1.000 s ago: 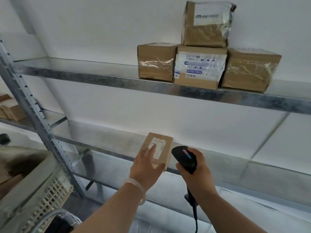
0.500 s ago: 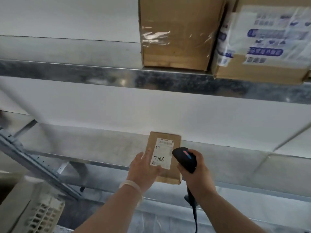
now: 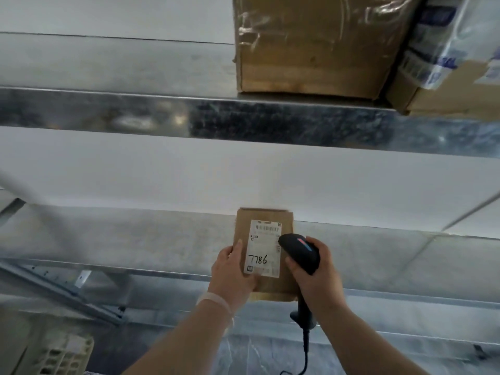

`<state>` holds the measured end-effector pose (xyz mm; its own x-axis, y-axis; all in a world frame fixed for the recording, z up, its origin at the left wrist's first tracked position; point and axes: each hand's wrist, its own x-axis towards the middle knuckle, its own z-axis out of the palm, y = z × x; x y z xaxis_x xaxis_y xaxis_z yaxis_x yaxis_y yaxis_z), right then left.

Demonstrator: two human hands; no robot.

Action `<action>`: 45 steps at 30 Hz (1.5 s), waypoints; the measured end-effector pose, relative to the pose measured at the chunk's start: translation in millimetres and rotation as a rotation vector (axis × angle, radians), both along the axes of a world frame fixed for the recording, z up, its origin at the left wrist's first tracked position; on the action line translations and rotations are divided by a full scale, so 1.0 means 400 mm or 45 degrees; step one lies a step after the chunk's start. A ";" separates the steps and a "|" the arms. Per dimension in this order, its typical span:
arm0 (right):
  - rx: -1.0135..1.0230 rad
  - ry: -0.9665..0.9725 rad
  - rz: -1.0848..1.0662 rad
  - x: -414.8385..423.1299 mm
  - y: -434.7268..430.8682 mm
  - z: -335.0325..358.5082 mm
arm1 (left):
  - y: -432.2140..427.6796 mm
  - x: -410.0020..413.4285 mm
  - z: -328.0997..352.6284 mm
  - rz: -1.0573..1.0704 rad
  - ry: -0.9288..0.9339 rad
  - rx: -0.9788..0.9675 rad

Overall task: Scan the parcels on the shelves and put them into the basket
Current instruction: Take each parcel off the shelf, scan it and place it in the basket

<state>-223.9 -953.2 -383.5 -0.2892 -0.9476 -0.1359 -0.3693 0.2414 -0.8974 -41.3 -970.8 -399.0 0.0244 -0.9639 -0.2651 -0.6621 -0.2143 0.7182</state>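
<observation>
**K:** status, head cam?

**Me:** My left hand (image 3: 232, 269) grips the small cardboard parcel (image 3: 273, 286) by its left edge. The thumb lies over the lower-left corner of the white label (image 3: 263, 247), with "7786" handwritten on it and a barcode along its top. The parcel is face up to the camera, over the front edge of the lower shelf (image 3: 135, 239), and its near end overhangs the lip. Can't tell if it rests on the shelf.

**K:** right side?

**Me:** My right hand (image 3: 316, 274) is wrapped round the handle of the black barcode scanner (image 3: 299, 255). The scanner head sits just beside the label's right edge and overlaps it in view. Its cable (image 3: 305, 347) hangs down.

**K:** rest of the rack?

**Me:** On the upper shelf (image 3: 216, 115), right half: a taped brown carton (image 3: 311, 44) at the front edge. Touching its right side is a second carton (image 3: 446, 96) with a printed plastic pouch on it, cut off by the frame. The corner of the basket (image 3: 59, 355) is at bottom left, well apart from the parcel.
</observation>
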 end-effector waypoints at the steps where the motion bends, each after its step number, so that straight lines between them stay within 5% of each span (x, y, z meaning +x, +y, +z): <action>1: -0.018 -0.015 -0.004 0.001 0.005 0.007 | 0.007 0.003 0.003 0.020 0.024 -0.010; 11: -0.231 -0.097 0.187 -0.012 0.105 0.105 | 0.126 0.003 0.096 0.489 0.347 -0.151; 20: -0.476 -0.121 0.621 -0.034 0.268 0.195 | 0.410 -0.009 0.187 0.844 0.567 -0.346; 45: -0.766 -0.081 1.559 0.353 0.760 0.346 | 1.171 0.296 0.277 1.529 0.495 -0.709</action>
<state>-82.8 -649.3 -245.2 0.7616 -0.5071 0.4036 -0.0166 -0.6378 -0.7700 77.0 -502.6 -288.1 0.9223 -0.3847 -0.0365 -0.0160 -0.1323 0.9911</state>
